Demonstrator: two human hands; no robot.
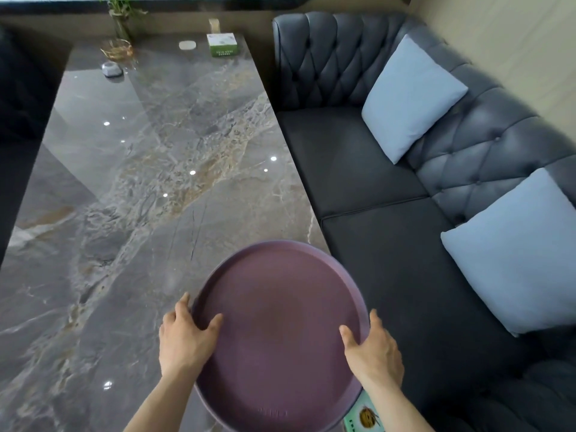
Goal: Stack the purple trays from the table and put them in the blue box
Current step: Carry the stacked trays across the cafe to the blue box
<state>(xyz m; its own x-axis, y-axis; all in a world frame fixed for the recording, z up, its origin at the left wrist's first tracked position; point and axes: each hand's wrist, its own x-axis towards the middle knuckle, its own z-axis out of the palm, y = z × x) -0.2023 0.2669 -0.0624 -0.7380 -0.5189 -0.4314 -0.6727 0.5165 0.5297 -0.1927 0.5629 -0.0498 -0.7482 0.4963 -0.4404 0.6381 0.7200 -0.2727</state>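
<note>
A round purple tray (280, 310) with a raised rim is held at the near right corner of the marble table (124, 213), part of it over the table's right edge. My left hand (184, 338) grips its left rim, thumb inside the tray. My right hand (374, 353) grips its right rim the same way. Whether more trays lie stacked beneath it is hidden. No blue box is in view.
A dark tufted sofa (389, 169) with two light blue cushions (411, 98) runs along the table's right side. At the far end stand a green tissue box (222, 44), a plant vase (120, 23) and small items. A green printed card (367, 416) shows under the tray.
</note>
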